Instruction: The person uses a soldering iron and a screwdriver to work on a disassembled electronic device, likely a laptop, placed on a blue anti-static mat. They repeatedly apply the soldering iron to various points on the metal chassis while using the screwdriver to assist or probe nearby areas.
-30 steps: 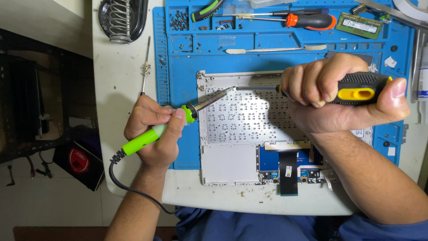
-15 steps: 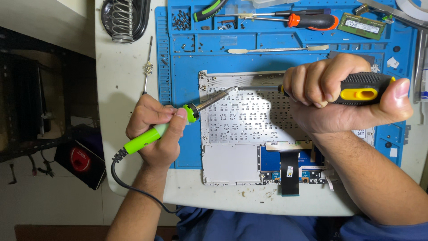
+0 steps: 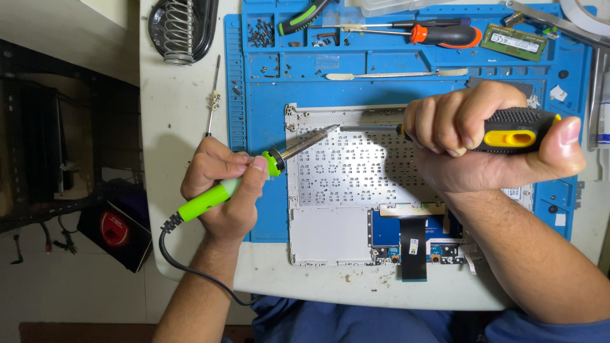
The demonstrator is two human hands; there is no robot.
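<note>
We've got our left hand (image 3: 222,184) clamped on the green soldering iron (image 3: 254,176), right hand (image 3: 473,143) fisted round the screwdriver (image 3: 508,130) over the laptop palmrest (image 3: 356,184).

A green-handled soldering iron (image 3: 241,181) with a black cord is held pen-like in the left hand (image 3: 222,190); it is tilted, and its metal tip is pointed up and to the right at the top edge of a white laptop keyboard frame (image 3: 356,184). The frame is laid flat, underside up, on a blue mat, with rows of small cut-outs and a black ribbon cable at its lower edge. A black-and-yellow-handled screwdriver (image 3: 508,130) is gripped in the right hand (image 3: 483,149), its shaft laid horizontally along the frame's top edge, its tip close to the iron's tip.
</note>
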